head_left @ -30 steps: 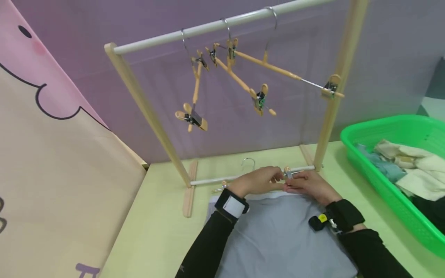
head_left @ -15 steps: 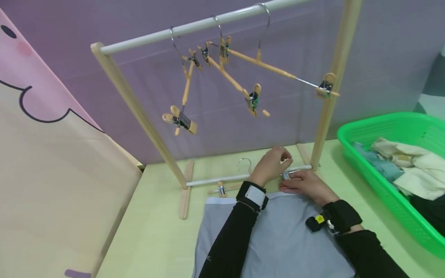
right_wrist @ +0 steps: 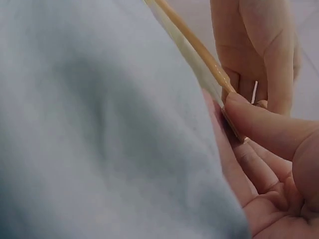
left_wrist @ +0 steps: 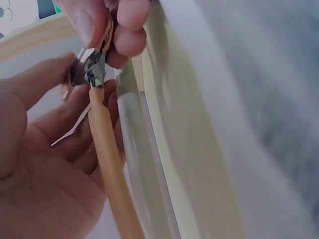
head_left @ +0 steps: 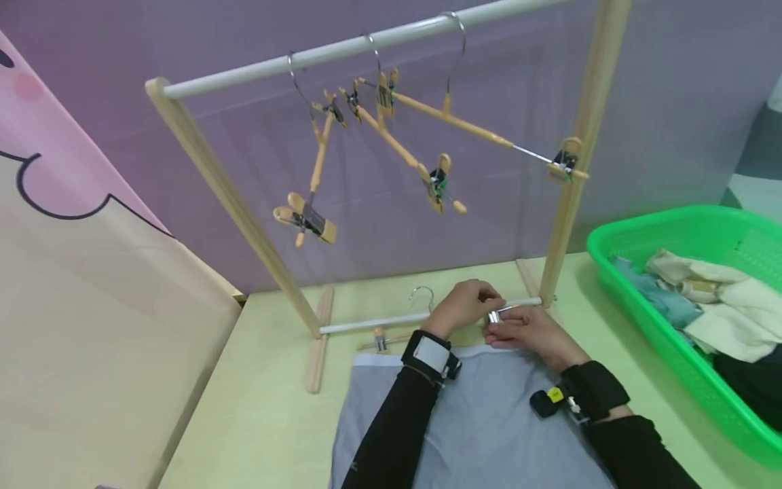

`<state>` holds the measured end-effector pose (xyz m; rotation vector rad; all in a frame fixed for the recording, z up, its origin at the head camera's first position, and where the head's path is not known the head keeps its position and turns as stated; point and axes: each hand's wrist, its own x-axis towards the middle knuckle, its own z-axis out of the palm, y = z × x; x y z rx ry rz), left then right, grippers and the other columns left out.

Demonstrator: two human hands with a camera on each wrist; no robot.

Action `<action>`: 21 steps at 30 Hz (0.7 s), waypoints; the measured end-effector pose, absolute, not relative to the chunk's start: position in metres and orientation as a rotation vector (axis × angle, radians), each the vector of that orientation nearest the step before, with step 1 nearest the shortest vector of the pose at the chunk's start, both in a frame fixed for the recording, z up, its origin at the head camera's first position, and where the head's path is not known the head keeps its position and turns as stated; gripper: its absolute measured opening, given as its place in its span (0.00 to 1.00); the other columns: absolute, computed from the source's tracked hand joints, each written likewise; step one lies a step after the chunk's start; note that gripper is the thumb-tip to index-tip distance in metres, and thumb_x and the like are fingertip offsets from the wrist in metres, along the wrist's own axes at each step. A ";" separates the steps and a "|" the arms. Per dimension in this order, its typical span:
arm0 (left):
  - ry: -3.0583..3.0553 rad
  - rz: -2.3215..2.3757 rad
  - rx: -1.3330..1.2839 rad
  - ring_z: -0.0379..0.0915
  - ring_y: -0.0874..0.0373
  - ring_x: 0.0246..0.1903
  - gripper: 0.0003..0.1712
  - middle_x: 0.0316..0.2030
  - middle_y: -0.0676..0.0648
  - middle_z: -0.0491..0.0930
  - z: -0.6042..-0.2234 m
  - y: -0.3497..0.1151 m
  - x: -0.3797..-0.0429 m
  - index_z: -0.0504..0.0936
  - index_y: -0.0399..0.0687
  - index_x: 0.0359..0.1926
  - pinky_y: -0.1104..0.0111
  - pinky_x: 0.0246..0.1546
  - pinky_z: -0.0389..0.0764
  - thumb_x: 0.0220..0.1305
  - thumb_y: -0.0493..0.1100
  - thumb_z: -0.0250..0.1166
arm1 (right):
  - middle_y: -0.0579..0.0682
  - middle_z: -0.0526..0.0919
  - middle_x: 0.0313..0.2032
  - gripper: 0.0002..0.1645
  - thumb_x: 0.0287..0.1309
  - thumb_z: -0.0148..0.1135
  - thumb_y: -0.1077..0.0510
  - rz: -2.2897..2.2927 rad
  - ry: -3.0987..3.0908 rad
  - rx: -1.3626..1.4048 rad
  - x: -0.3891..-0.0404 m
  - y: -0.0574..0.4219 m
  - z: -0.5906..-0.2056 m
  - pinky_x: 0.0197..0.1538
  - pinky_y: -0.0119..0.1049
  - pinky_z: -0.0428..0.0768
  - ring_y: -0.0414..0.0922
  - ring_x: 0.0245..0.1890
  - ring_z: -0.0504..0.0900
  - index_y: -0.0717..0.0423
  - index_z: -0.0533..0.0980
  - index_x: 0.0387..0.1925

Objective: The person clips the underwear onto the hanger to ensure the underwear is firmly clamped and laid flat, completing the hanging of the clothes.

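Note:
A clip hanger lies flat on the table, its metal hook (head_left: 423, 296) upward and its left clip (head_left: 380, 339) near the white waistband of a grey garment (head_left: 507, 421). At the hanger's right clip (left_wrist: 94, 67), my left hand (head_left: 463, 307) pinches with thumb and fingers, the thumb on one wooden end. My right hand (head_left: 537, 333) pinches the same clip between thumb and fingers, beside the waistband. The wooden bar (left_wrist: 110, 164) runs away from the clip. Fingers hide much of this clip, and whether fabric sits in it cannot be told.
A wooden rack with a white top rail (head_left: 342, 49) stands behind, and several clip hangers dangle from it. Its lower white rail (head_left: 373, 323) passes just beyond my hands. On the right, a green basket (head_left: 617, 299) holds crumpled clothes (head_left: 727, 299).
My left hand lifted off the right clip half a second ago and has come back down onto it. The right hand stays at the clip. The head view has shifted slightly.

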<state>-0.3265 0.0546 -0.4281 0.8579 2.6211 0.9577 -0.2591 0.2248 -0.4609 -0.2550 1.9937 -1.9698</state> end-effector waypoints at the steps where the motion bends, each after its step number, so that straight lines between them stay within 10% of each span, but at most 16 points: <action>1: 2.604 0.961 0.855 0.77 0.64 0.46 0.17 0.47 0.52 0.83 -0.429 0.053 -0.327 0.85 0.50 0.50 0.73 0.46 0.76 0.71 0.54 0.60 | 0.62 0.86 0.45 0.26 0.70 0.56 0.63 -1.961 2.006 -0.255 -0.259 0.224 -0.461 0.48 0.37 0.84 0.42 0.42 0.88 0.83 0.67 0.58; 13: 2.401 1.140 0.939 0.59 0.62 0.20 0.27 0.20 0.53 0.65 -0.429 0.042 -0.329 0.83 0.50 0.30 0.71 0.24 0.62 0.72 0.65 0.52 | 0.66 0.85 0.43 0.27 0.68 0.61 0.57 -1.811 2.307 -0.352 -0.257 0.232 -0.447 0.43 0.37 0.85 0.44 0.40 0.88 0.72 0.72 0.61; 21: 2.399 1.108 0.903 0.75 0.64 0.42 0.31 0.43 0.54 0.80 -0.427 0.039 -0.326 0.84 0.51 0.48 0.70 0.42 0.75 0.73 0.68 0.47 | 0.65 0.82 0.52 0.25 0.68 0.62 0.55 -1.703 2.431 -0.397 -0.256 0.234 -0.444 0.43 0.39 0.84 0.40 0.43 0.84 0.67 0.75 0.60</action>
